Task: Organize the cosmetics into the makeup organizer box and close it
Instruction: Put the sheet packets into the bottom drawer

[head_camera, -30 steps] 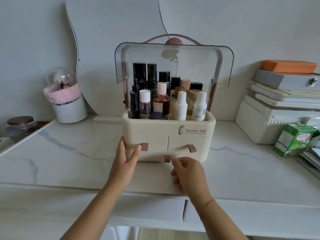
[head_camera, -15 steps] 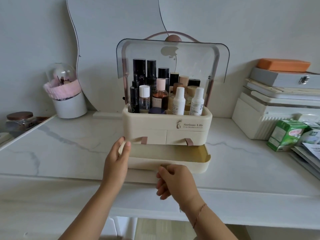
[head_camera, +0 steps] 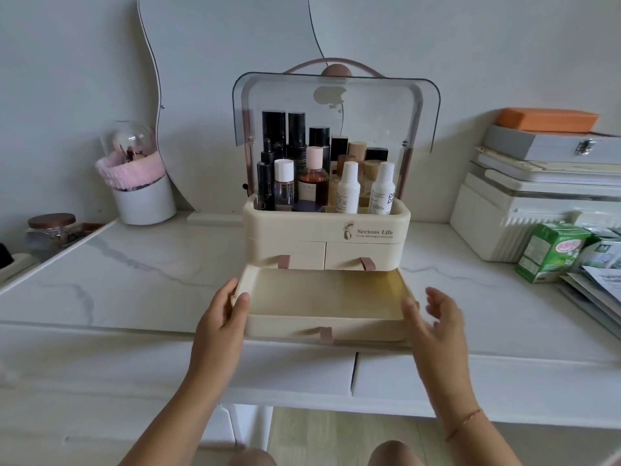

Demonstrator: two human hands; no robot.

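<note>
Head cam: the makeup organizer box (head_camera: 326,230) sits about mid-desk toward the far wall, on the white marble-look desk (head_camera: 151,280). Its clear lid (head_camera: 369,105) is flipped up, and the cosmetics bottles (head_camera: 347,188) stand upright, packed together in the top compartment. The two small drawers (head_camera: 302,253) under the logo are pushed in, but the wide bottom drawer (head_camera: 322,294) sticks out toward the near edge. The hands are well apart, one at each near corner of that drawer. The left hand (head_camera: 220,317) grips the left corner, thumb hooked over the rim and fingers on the outside. The right hand (head_camera: 437,324) is just beside the right corner with fingers spread loose. It's a bit blurry, so I can't tell if the thumb actually touches. A brush cup (head_camera: 141,200) is far left, and a green carton (head_camera: 551,252) is off right.
</note>
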